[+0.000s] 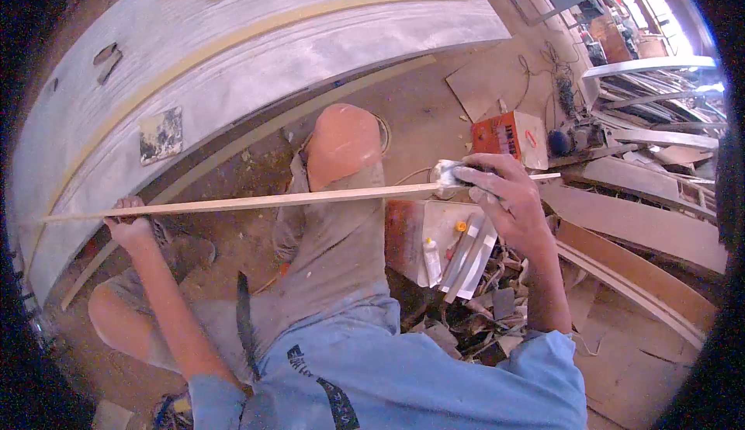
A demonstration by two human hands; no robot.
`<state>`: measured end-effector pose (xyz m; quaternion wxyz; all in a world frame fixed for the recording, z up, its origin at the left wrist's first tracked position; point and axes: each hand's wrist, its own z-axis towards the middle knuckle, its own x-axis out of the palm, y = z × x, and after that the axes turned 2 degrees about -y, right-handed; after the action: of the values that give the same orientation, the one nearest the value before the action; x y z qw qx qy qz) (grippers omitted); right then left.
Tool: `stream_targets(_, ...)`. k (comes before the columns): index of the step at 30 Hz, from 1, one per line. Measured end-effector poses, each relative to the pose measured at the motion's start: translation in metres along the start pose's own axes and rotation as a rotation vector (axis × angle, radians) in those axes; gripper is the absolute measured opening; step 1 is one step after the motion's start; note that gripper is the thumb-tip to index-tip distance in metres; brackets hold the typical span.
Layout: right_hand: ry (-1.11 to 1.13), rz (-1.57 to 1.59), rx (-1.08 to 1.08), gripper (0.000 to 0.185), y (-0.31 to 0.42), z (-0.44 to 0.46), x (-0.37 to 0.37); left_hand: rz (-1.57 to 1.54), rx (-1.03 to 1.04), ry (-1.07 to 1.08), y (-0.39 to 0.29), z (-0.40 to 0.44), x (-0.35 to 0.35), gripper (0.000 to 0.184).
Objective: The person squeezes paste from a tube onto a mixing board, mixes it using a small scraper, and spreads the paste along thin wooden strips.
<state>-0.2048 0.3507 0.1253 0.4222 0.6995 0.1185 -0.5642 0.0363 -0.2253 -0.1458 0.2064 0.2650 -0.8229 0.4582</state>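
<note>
A long, thin wooden strip (310, 197) runs nearly level across my lap, passing over my raised knee. My left hand (132, 220) has its fingers wrapped round the strip towards its left end. Near the other end, my right hand (500, 189) grips a small whitish pad (447, 174), perhaps folded cloth or sandpaper, pressed around the strip. The strip's right tip sticks out past my right fingers. Part of the pad is hidden by those fingers.
A grey-white board (310, 50) ahead carries another long strip (256, 34) and a dark-stained square (161, 135). To the right are an orange box (508, 136), a white bottle (431, 259), wood scraps (504, 302) and stacked planks (644, 213).
</note>
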Motion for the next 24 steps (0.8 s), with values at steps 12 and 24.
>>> stream_targets(12,0.145,-0.313,-0.002,0.034,-0.039,-0.006,0.023,-0.011,0.025,0.097,0.000,0.014,-0.011,0.058)
stream_targets(24,0.197,-0.523,-0.143,0.043,-0.015,0.001,0.037,0.026,0.045,0.065,-0.004,0.021,-0.016,0.057)
